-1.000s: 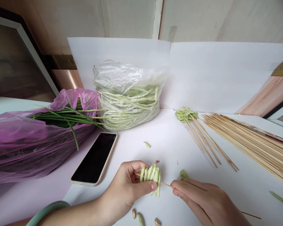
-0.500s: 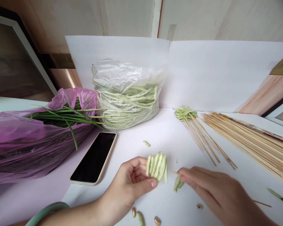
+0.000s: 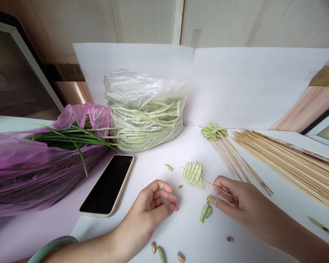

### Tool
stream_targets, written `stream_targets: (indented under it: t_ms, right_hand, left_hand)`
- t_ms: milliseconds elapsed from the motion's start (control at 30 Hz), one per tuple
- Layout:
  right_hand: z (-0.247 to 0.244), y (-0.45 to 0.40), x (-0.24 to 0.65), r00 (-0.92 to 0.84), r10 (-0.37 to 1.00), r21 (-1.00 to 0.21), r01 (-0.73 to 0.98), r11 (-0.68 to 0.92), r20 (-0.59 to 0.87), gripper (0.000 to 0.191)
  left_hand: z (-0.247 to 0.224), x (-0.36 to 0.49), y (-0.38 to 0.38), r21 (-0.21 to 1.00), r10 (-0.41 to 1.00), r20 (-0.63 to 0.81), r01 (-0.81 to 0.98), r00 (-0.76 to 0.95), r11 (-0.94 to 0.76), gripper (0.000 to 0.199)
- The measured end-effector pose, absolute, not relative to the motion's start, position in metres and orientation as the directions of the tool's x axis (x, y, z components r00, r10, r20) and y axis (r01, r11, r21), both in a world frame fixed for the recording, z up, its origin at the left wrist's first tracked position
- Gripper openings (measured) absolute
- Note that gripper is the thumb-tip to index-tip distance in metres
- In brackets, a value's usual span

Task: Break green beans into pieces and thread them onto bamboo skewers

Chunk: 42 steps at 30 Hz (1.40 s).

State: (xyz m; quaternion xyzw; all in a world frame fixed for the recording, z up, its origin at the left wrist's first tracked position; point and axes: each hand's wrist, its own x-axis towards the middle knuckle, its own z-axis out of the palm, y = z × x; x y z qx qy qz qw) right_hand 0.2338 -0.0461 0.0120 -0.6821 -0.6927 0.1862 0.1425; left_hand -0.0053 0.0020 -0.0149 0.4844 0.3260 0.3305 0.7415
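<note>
Nearest to me, two brown seeds (image 3: 181, 257) and a green piece (image 3: 161, 254) lie on the white surface (image 3: 142, 168). My left hand (image 3: 155, 210) is empty and open, with the fingers softly bent. My right hand (image 3: 241, 204) is also open, thumb apart from index finger; the bare part of the skewer (image 3: 208, 182) passes by my fingers, and I cannot tell if they touch it. Its pale green bean pieces (image 3: 193, 174) are between and beyond my hands, side by side. Near my right thumb there are darker green pods (image 3: 205, 212).

On the left is the phone (image 3: 106, 186), and beyond it the purple bag (image 3: 19, 148), with long green stems (image 3: 71, 138) coming out from its opening. These reach to the clear bag (image 3: 134, 87), which is full of long beans (image 3: 150, 124) in its lower part. At the right, loaded skewers (image 3: 214, 132) lie beside many bare sticks (image 3: 285, 160). Farthest, the white board (image 3: 249, 87) stands upright.
</note>
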Motion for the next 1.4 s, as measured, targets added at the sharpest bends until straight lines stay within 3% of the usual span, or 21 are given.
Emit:
stream_targets:
  t_ms: [300,500,733,833,1067,1400]
  right_hand:
    - [0.018,-0.043,0.238,-0.019,0.998,-0.516,0.855,0.047,0.059,0.023]
    - [0.016,-0.026,0.274,0.243,0.969,-0.734,0.666,-0.132,0.046,0.006]
    - [0.023,0.02,0.327,0.447,0.889,-0.802,0.564,-0.197,0.096,0.013]
    - [0.031,0.047,0.345,0.524,0.85,-0.815,0.515,-0.265,0.055,0.024]
    - [0.031,0.099,0.353,0.6,0.8,-0.77,0.522,-0.368,0.024,0.028]
    - [0.038,0.115,0.376,0.591,0.806,-0.506,0.696,-0.51,-0.001,0.03]
  left_hand:
    - [-0.013,-0.005,0.001,0.967,0.744,-0.161,-0.047,0.648,0.25,0.018]
    - [-0.014,-0.006,0.0,0.976,0.72,-0.163,0.002,0.675,0.219,0.02]
    - [-0.012,-0.002,0.002,0.979,0.711,-0.155,0.009,0.686,0.205,0.023]
    - [-0.011,-0.003,0.001,0.985,0.711,-0.129,0.006,0.691,0.173,0.023]
    - [-0.01,-0.003,-0.001,0.987,0.707,-0.125,0.015,0.696,0.159,0.024]
    - [-0.007,-0.003,-0.002,0.991,0.713,-0.123,0.055,0.69,0.119,0.024]
